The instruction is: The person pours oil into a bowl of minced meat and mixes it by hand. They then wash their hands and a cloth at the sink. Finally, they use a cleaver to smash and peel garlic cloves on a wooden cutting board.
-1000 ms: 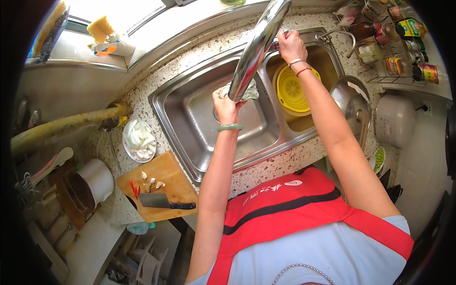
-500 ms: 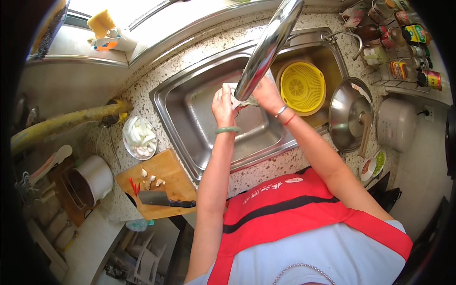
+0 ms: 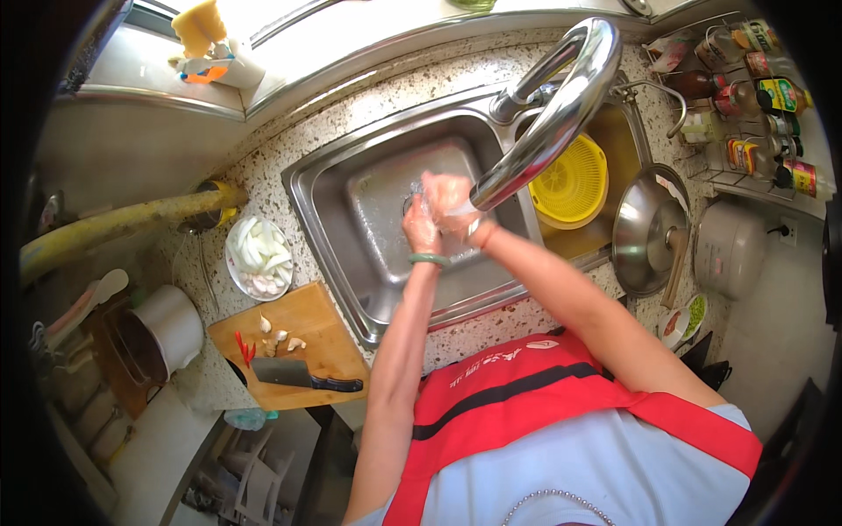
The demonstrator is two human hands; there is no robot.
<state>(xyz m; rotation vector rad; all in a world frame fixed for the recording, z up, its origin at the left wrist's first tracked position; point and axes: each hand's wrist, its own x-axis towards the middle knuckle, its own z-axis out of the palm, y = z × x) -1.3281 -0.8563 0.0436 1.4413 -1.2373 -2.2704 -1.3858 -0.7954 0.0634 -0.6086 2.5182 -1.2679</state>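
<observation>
My left hand (image 3: 419, 226) and my right hand (image 3: 452, 197) are pressed together over the left basin of a steel double sink (image 3: 368, 263). They sit right under the spout of a tall curved chrome tap (image 3: 561, 105), and they look wet and glistening. Whether anything lies between the palms is hidden. A green bangle (image 3: 428, 259) is on my left wrist. In the right basin lies a yellow colander (image 3: 574, 180).
A wooden cutting board (image 3: 307, 337) left of the sink carries a cleaver (image 3: 289, 374), garlic cloves (image 3: 279, 335) and red chilli (image 3: 244, 349). A plate of sliced onion (image 3: 259, 256) stands behind it. A steel wok (image 3: 645, 232), a rice cooker (image 3: 728, 250) and several bottles (image 3: 754, 96) are at the right.
My right hand came back from the tap base above the right basin and joined my left hand under the spout. The view also shifted left.
</observation>
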